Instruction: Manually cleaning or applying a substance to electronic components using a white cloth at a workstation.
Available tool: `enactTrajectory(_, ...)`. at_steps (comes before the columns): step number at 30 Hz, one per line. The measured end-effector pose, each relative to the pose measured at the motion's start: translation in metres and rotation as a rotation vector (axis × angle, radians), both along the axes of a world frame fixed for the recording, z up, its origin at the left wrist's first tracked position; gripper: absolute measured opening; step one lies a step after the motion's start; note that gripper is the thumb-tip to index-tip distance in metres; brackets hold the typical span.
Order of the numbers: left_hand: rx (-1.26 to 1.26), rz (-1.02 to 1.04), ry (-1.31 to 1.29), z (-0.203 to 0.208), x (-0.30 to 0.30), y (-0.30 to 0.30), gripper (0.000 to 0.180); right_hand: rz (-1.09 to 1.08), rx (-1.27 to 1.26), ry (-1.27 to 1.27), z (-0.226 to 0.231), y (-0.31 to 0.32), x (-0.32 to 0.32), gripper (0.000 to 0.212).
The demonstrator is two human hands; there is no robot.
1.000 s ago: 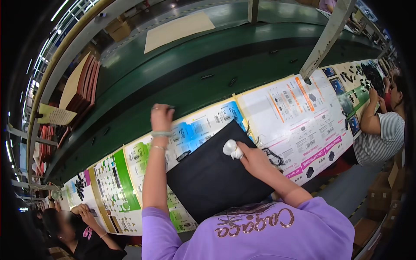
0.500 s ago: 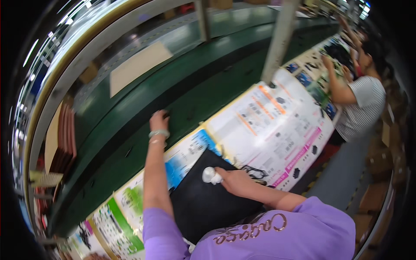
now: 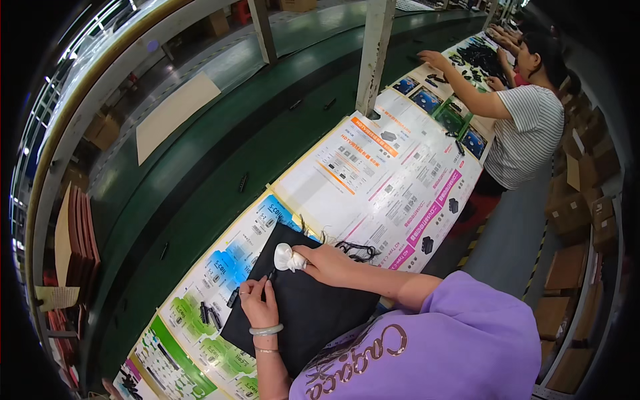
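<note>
My right hand is closed round a bunched white cloth, whose rounded end sticks out past the fingers over a black mat. Close to the cloth, at the mat's left side, my left hand has its fingers drawn together on a small black part. Another dark piece shows by its fingertips; whether it is held too, I cannot tell. Several small black parts lie on the printed sheets just left of the mat.
A green conveyor belt runs along the bench's far side, with black parts scattered on it. Thin black cords lie beyond my right hand. A post rises at the bench edge. A co-worker works at the right.
My left hand has come back from over the belt to the mat, beside the white cloth. My right hand still grips the cloth. The view has shifted, and the co-worker's arm now reaches toward the belt.
</note>
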State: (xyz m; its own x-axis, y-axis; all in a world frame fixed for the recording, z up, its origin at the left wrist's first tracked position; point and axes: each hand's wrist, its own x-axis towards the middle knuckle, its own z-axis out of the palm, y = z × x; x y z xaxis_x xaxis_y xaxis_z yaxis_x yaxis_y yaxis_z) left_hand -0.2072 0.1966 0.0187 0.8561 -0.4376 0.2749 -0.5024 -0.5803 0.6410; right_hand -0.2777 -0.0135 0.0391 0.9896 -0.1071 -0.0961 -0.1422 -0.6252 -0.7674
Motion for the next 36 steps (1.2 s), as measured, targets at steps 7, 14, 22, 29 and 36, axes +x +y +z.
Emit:
enactTrajectory(7,-0.094,-0.015,0.008,-0.002,-0.005,-0.005,0.019,0.028,0.008,-0.009,0.007,0.003,-0.003,0.040)
enactTrajectory(14,-0.181,0.004,-0.001,-0.016,-0.001,-0.019,0.020,-0.072,-0.089,-0.082,0.004,0.000,-0.012,0.039)
enactTrajectory(22,-0.161,0.098,0.078,-0.020,-0.002,-0.007,0.035,0.013,0.025,-0.252,0.019,0.018,0.003,0.049)
enactTrajectory(29,-0.207,0.117,0.057,-0.025,-0.003,-0.007,0.034,0.095,-0.133,-0.253,0.031,0.023,0.010,0.051)
enactTrajectory(36,-0.164,0.036,0.021,-0.014,0.002,-0.010,0.030,0.089,-0.243,-0.072,0.011,0.013,0.012,0.047)
